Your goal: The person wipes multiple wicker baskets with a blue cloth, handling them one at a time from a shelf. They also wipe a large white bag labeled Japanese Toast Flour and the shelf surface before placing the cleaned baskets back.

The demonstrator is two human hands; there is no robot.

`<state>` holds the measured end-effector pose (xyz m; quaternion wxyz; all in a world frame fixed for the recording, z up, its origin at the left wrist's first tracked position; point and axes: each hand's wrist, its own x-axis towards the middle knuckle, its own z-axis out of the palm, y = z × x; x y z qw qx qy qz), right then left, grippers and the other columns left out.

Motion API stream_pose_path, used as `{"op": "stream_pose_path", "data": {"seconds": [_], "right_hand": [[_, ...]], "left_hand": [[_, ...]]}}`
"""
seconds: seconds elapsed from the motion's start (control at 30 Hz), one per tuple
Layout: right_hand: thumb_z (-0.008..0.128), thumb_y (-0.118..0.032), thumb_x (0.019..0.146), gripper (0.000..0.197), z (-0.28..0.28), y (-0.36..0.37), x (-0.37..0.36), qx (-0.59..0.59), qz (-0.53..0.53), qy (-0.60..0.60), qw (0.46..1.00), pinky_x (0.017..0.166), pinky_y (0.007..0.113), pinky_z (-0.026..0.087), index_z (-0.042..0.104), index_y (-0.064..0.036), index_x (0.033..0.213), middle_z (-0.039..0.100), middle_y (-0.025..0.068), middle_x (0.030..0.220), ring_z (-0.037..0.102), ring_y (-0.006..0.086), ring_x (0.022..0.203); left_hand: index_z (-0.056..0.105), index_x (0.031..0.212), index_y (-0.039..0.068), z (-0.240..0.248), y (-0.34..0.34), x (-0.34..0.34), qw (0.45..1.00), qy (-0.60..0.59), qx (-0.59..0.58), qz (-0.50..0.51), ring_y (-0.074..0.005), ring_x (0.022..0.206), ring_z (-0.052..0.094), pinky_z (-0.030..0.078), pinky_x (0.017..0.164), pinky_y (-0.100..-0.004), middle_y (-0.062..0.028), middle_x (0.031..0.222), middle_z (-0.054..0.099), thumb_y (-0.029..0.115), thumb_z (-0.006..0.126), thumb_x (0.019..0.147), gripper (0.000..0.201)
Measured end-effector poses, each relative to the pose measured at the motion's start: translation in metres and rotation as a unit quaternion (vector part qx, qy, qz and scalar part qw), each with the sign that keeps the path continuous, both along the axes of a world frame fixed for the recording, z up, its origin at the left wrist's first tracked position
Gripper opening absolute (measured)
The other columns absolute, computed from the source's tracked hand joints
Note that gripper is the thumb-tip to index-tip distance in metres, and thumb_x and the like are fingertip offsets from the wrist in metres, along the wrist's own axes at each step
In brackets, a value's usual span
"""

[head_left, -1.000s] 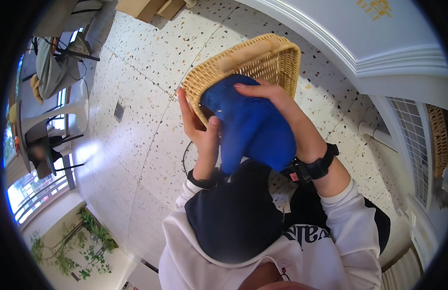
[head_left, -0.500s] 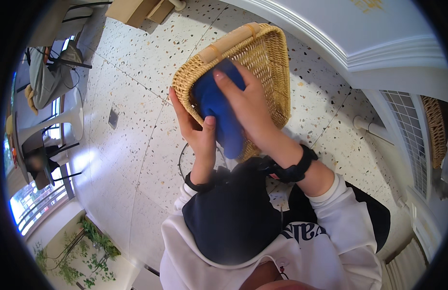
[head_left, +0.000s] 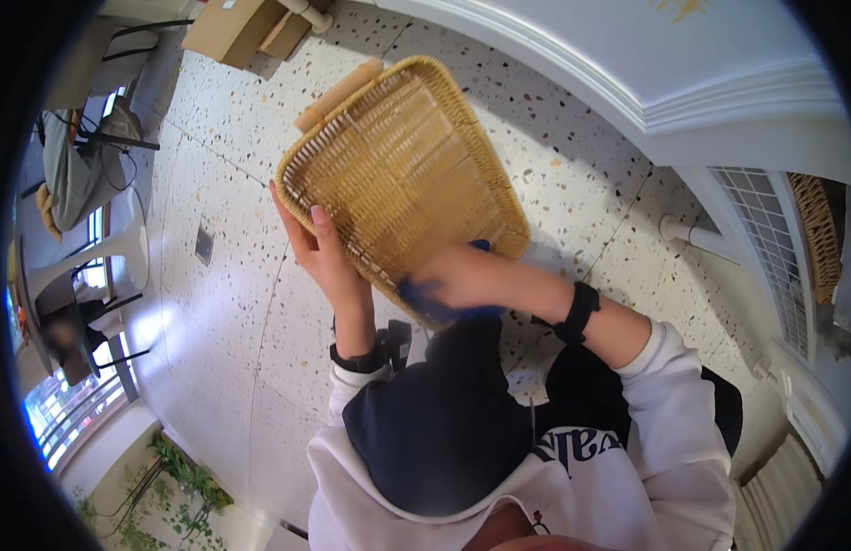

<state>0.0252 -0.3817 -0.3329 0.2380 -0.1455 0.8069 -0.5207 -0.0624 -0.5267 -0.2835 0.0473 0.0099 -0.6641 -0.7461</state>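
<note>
A tan woven basket (head_left: pixel 398 165) is tilted in front of me with its inside facing up, a wooden handle (head_left: pixel 338 95) along its far rim. My left hand (head_left: pixel 332 266) grips the left rim, thumb over the edge and fingers outside. At the near end of the basket, my right hand (head_left: pixel 462 277), smeared by motion, presses a blue cloth (head_left: pixel 424 301) against the near rim and inner corner. Most of the cloth is hidden under the hand, and the right fingertips are blurred.
Cardboard boxes (head_left: pixel 225 32) stand on the speckled floor at the far left. A white panelled wall (head_left: pixel 719 83) runs along the right, with a wire grid (head_left: pixel 765 248) and a wicker basket (head_left: pixel 814 234) beyond it. Chairs (head_left: pixel 123 243) stand at the left.
My right hand has moved the cloth from the far left inside of the basket to its near end. The basket has shifted left and its inside faces me more fully.
</note>
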Motion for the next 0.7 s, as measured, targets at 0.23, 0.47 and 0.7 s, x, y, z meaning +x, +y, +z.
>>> {"op": "stream_pose_path", "data": {"seconds": [0.23, 0.47, 0.7], "right_hand": [[0.057, -0.011, 0.079, 0.006, 0.060, 0.048, -0.053, 0.112, -0.019, 0.462, 0.880, 0.063, 0.033, 0.052, 0.061, -0.0091, 0.083, 0.054, 0.0024, 0.093, 0.060, 0.0217, 0.083], [0.059, -0.020, 0.076, 0.009, 0.043, 0.083, -0.073, 0.355, -0.028, 0.651, 0.671, 0.052, 0.026, 0.041, 0.059, -0.0142, 0.069, 0.047, -0.0034, 0.084, 0.051, 0.0132, 0.074], [0.061, -0.019, 0.067, 0.011, 0.015, 0.122, -0.033, 0.460, -0.093, 0.542, 0.697, 0.048, 0.026, 0.041, 0.063, -0.0099, 0.061, 0.049, 0.0024, 0.080, 0.051, 0.0192, 0.072]], "left_hand": [[0.028, 0.147, 0.001, -0.019, 0.005, 0.011, 0.997, -0.033, -0.012, -0.070, -0.0240, 0.126, 0.044, 0.034, 0.106, -0.0345, -0.0146, 0.144, 0.038, -0.004, 0.051, 0.080, 0.071], [0.028, 0.147, 0.002, -0.006, 0.031, 0.019, 0.988, -0.022, -0.037, -0.152, -0.0238, 0.124, 0.047, 0.038, 0.104, -0.0339, -0.0152, 0.141, 0.042, -0.001, 0.042, 0.071, 0.078], [0.031, 0.146, -0.001, -0.005, 0.025, 0.024, 0.984, 0.012, -0.075, -0.159, -0.0240, 0.131, 0.040, 0.030, 0.109, -0.0338, -0.0157, 0.145, 0.038, -0.007, 0.038, 0.062, 0.084]]}}
